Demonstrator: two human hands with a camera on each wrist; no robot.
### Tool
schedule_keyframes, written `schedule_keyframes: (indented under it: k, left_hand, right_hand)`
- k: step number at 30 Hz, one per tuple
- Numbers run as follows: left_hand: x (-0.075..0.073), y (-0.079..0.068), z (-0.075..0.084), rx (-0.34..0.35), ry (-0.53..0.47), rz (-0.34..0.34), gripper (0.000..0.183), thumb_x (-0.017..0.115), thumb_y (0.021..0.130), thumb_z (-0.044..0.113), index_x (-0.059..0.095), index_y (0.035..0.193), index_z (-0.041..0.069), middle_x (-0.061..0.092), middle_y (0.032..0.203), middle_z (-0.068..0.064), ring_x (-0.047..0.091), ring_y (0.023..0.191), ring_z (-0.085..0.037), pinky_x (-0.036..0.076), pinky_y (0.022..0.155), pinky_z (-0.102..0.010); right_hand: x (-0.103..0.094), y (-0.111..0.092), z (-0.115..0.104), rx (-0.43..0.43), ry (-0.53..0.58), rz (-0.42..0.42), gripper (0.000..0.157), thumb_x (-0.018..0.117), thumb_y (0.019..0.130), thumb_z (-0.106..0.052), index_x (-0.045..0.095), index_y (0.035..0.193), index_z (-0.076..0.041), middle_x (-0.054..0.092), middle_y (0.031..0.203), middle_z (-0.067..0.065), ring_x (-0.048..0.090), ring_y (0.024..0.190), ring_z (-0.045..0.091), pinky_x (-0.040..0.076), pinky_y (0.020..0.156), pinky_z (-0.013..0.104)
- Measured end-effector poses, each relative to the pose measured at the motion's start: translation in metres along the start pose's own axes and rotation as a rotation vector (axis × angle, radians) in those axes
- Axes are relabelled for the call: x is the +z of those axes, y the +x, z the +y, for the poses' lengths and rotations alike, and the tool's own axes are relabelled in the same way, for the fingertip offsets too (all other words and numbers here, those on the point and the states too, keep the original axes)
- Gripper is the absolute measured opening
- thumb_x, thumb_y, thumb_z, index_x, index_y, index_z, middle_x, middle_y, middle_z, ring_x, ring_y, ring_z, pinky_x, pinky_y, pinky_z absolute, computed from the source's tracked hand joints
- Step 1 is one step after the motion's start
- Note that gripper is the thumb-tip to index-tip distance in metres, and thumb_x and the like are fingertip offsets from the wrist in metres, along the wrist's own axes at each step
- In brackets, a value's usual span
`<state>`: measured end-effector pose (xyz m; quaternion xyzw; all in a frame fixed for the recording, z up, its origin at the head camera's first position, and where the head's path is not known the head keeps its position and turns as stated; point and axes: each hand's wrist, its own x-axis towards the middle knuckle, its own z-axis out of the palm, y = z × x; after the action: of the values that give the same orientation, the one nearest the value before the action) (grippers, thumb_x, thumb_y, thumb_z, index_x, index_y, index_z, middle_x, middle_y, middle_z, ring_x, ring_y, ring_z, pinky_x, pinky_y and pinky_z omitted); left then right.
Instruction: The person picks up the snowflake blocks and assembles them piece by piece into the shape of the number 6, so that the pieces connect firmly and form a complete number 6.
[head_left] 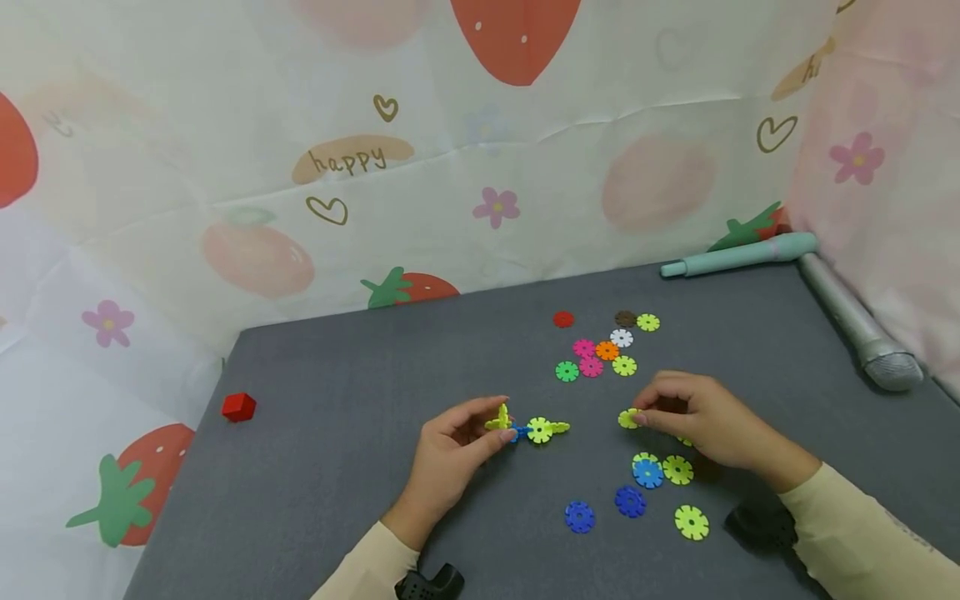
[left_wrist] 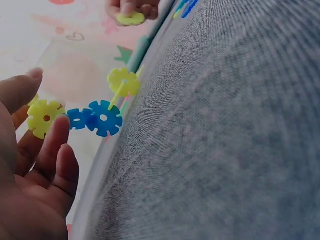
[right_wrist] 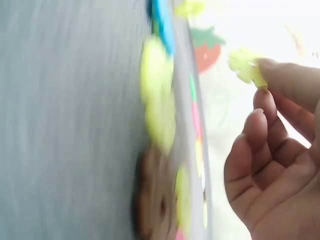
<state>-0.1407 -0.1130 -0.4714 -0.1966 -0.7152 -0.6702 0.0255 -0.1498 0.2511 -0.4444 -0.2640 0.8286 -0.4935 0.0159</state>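
Observation:
In the head view my left hand [head_left: 453,446] grips one end of a joined chain of notched plastic discs. Yellow-green discs [head_left: 539,430] and blue pieces [head_left: 517,433] interlock in it at angles; the left wrist view shows a blue disc [left_wrist: 105,118] between yellow ones [left_wrist: 46,118]. To the right, my right hand [head_left: 697,417] pinches a single yellow-green disc [head_left: 628,418] between thumb and forefinger, apart from the chain. That same disc [right_wrist: 246,65] appears in the right wrist view with its notched rim facing away from the fingers.
Loose discs in pink, orange [head_left: 607,351], white, red and other colours lie beyond the hands. Nearer lie dark blue discs [head_left: 580,517] and yellow-green discs [head_left: 692,522]. A red block [head_left: 238,407] sits at the left; a grey and mint microphone-shaped object [head_left: 855,321] lies far right.

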Motion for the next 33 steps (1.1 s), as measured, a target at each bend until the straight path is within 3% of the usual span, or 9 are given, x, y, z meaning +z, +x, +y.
schedule_keyframes:
  k: [7, 15, 21, 33]
  left_hand:
    - [0.001, -0.001, 0.003, 0.012, 0.027, 0.001, 0.043, 0.087, 0.091, -0.003, 0.076, 0.132, -0.004, 0.076, 0.114, -0.008, 0.065, 0.085, -0.019, 0.055, 0.07, -0.024]
    - [0.003, -0.002, 0.003, 0.05, 0.033, -0.001, 0.04, 0.087, 0.091, -0.003, 0.077, 0.13, -0.004, 0.075, 0.106, -0.009, 0.063, 0.079, -0.018, 0.052, 0.065, -0.023]
    - [0.006, -0.001, 0.004, 0.086, 0.05, -0.012, 0.039, 0.088, 0.09, -0.004, 0.08, 0.128, 0.001, 0.074, 0.101, -0.008, 0.063, 0.076, -0.019, 0.053, 0.064, -0.024]
    - [0.01, -0.002, 0.006, 0.15, 0.146, -0.019, 0.036, 0.09, 0.09, 0.002, 0.081, 0.125, 0.001, 0.077, 0.102, -0.002, 0.066, 0.075, -0.02, 0.055, 0.064, -0.027]
  right_hand:
    - [0.015, 0.007, -0.025, 0.053, 0.091, -0.019, 0.009, 0.077, 0.103, -0.006, 0.079, 0.102, -0.015, 0.074, 0.097, 0.001, 0.067, 0.082, 0.022, 0.058, 0.073, 0.031]
    - [0.031, 0.02, -0.037, 0.056, 0.149, -0.018, 0.009, 0.074, 0.106, -0.007, 0.08, 0.105, -0.013, 0.075, 0.098, 0.006, 0.069, 0.086, 0.028, 0.06, 0.077, 0.035]
    - [0.044, 0.03, -0.048, 0.007, 0.142, 0.018, 0.009, 0.076, 0.104, -0.005, 0.079, 0.102, -0.014, 0.073, 0.094, 0.01, 0.066, 0.081, 0.023, 0.057, 0.073, 0.032]
    - [0.064, 0.043, -0.062, -0.145, 0.004, 0.061, 0.014, 0.081, 0.099, -0.003, 0.081, 0.101, -0.017, 0.074, 0.092, -0.008, 0.067, 0.079, 0.013, 0.058, 0.071, 0.036]
